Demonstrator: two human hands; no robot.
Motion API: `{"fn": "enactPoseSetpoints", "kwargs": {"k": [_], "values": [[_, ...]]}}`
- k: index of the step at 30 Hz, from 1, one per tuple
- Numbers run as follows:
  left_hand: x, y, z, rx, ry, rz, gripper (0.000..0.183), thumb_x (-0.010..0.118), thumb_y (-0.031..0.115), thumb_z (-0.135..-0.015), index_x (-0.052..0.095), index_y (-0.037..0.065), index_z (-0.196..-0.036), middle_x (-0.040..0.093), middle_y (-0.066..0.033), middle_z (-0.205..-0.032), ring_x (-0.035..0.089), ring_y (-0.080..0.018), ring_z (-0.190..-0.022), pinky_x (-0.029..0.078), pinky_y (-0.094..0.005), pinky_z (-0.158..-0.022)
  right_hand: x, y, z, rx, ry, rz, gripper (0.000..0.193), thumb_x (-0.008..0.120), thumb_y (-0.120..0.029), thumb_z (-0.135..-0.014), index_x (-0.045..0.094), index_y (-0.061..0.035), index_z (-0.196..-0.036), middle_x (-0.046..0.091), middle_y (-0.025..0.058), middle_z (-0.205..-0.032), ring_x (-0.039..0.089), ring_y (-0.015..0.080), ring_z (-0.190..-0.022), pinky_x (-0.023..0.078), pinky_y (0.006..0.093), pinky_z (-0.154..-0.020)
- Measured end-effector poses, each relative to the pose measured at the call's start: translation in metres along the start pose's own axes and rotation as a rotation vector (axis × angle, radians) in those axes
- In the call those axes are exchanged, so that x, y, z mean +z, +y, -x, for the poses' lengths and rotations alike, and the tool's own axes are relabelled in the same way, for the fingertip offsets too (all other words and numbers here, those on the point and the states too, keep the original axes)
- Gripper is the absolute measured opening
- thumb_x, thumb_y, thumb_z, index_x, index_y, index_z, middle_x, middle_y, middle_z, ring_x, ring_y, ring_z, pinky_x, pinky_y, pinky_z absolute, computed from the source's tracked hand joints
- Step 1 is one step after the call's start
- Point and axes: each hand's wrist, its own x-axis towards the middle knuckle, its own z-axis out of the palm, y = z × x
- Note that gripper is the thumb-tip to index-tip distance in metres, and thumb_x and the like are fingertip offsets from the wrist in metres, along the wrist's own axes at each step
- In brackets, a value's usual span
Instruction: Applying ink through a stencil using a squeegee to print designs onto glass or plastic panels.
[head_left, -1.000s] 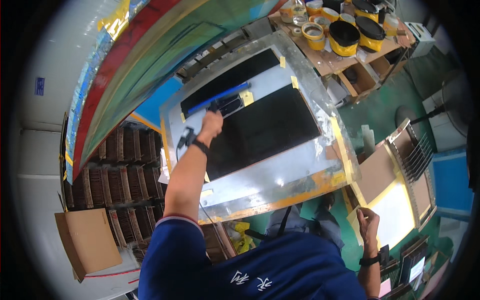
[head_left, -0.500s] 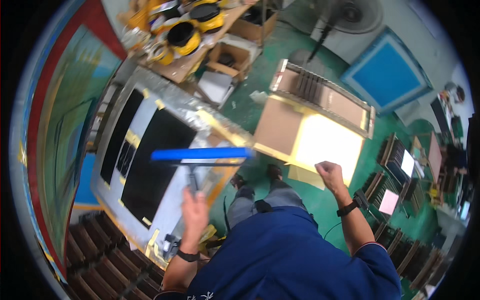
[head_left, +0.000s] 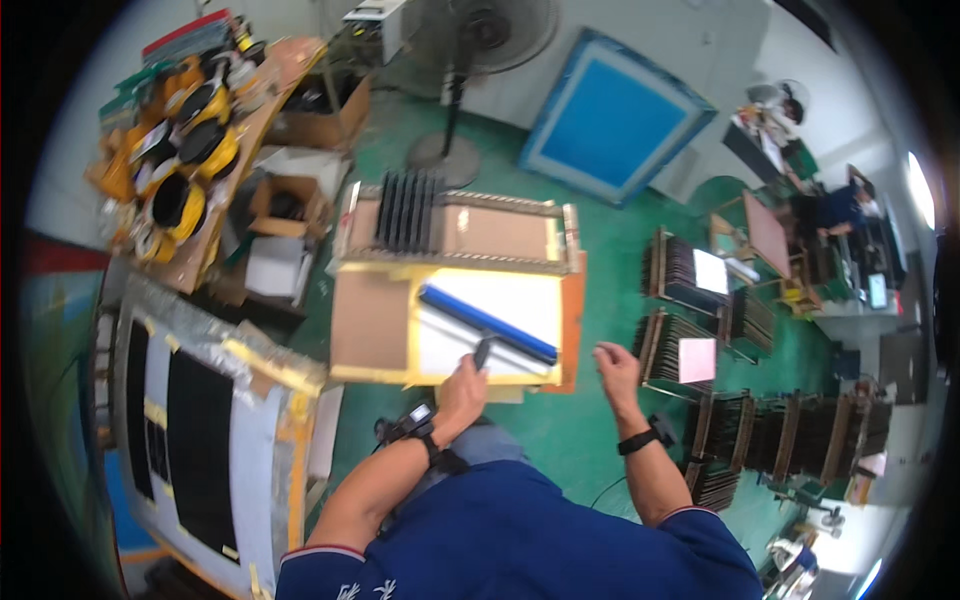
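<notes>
My left hand (head_left: 463, 393) is closed round the dark handle of a roller with a long blue cylinder (head_left: 487, 323). The roller lies slantwise over a bright white panel (head_left: 525, 298) bordered with yellow tape. Whether it touches the panel, I cannot tell. Beside the panel's right side, my right hand (head_left: 618, 375) hovers over the green floor with its fingers curled in, and nothing shows in it. Left of the white panel, a brown board (head_left: 370, 325) covers the rest of the worktop.
Behind the panel stands a metal-edged frame (head_left: 500, 232) with several dark strips (head_left: 410, 212). A silkscreen with black areas (head_left: 205, 440) is at left. Ink tubs (head_left: 178, 203) crowd a bench. A fan (head_left: 455, 100), a blue screen (head_left: 605, 115) and racks (head_left: 672, 350) stand around.
I have turned right, away from the silkscreen. My left hand has carried the roller from beside the silkscreen to over the white panel. My right hand is now off the panel's edge.
</notes>
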Motion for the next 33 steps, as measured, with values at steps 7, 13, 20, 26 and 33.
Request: {"fn": "enactPoseSetpoints", "kwargs": {"k": [7,13,20,26,33], "values": [[-0.071,-0.018,0.073,0.332,0.177,-0.226,0.022,0.051,0.013,-0.085,0.057,-0.003,-0.099,0.058,-0.0191,-0.093,0.057,-0.0370,-0.090,0.048,-0.0457,-0.079,0.097,-0.157,-0.018,-0.350,-0.284,-0.117,0.017,0.057,-0.004,-0.093,0.067,0.0022,-0.105,0.067,0.0024,-0.090,0.058,0.0081,-0.075,0.047,0.0218,-0.066],[-0.172,-0.061,0.228,-0.149,0.550,0.026,0.028,0.054,0.017,-0.091,0.058,0.000,-0.112,0.062,-0.0216,-0.105,0.061,-0.0415,-0.094,0.050,-0.0477,-0.081,0.244,-0.419,0.081,-1.476,-0.366,-0.122,0.025,0.061,0.002,-0.086,0.064,0.0012,-0.111,0.065,0.0142,-0.109,0.061,0.0254,-0.103,0.046,0.0346,-0.090],[-0.207,-0.105,0.395,-0.317,1.008,0.057,0.021,0.058,0.010,-0.090,0.064,0.001,-0.108,0.068,-0.0180,-0.094,0.067,-0.0313,-0.079,0.053,-0.0377,-0.067,0.347,-0.641,0.324,-2.165,-0.220,-0.482,0.034,0.063,-0.017,-0.091,0.061,-0.0046,-0.123,0.063,0.0147,-0.120,0.059,0.0291,-0.110,0.043,0.0344,-0.096],[-0.255,-0.135,0.479,-0.546,1.189,0.418,0.021,0.057,0.009,-0.094,0.063,-0.002,-0.110,0.060,-0.0044,-0.070,0.052,-0.0062,-0.064,0.044,-0.0241,-0.059,0.413,-0.663,0.362,-1.928,-0.430,-0.125,0.042,0.048,-0.035,-0.098,0.058,-0.0052,-0.126,0.059,0.0180,-0.127,0.056,0.0322,-0.117,0.043,0.0371,-0.096],[-0.290,-0.128,0.535,-0.252,1.460,0.511,0.025,0.064,0.004,-0.088,0.061,-0.001,-0.112,0.064,-0.0061,-0.094,0.059,-0.0113,-0.084,0.049,-0.0256,-0.072,0.370,-0.497,0.354,-1.840,-0.752,0.034,0.067,0.035,-0.051,-0.097,0.051,0.0035,-0.133,0.051,0.0208,-0.138,0.041,0.0348,-0.135,0.030,0.0436,-0.111]]}}
